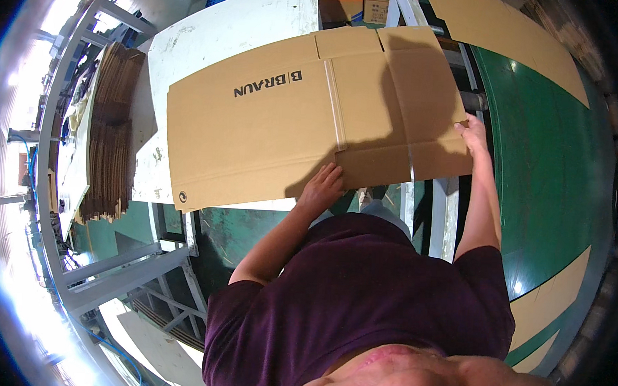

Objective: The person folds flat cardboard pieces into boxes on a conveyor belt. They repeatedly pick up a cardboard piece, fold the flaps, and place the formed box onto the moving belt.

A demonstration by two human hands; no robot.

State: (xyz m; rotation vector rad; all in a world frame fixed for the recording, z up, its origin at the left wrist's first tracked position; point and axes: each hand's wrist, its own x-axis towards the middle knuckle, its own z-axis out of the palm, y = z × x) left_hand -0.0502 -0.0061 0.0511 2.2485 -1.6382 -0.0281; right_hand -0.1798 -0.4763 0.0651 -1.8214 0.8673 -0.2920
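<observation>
A flattened corrugated cardboard box (250, 135) lies before me, with black lettering and a small round mark printed on its top face. Its left part rests on a white tabletop (191, 46), while its right part reaches past the table's edge. A pale glossy strip runs along a seam near the middle. My left hand (322, 188) lies with its fingers over the near edge, close to that seam; its thumb is hidden. At the right edge, my right hand (473, 133) grips the board, thumb on top.
Left of the table stands a stack of flattened cardboard (109, 135) beside a grey metal frame (50, 158). On my right runs a green surface (545, 165) with cardboard sheets (518, 37) at its far end. A small carton (375, 9) sits beyond the table.
</observation>
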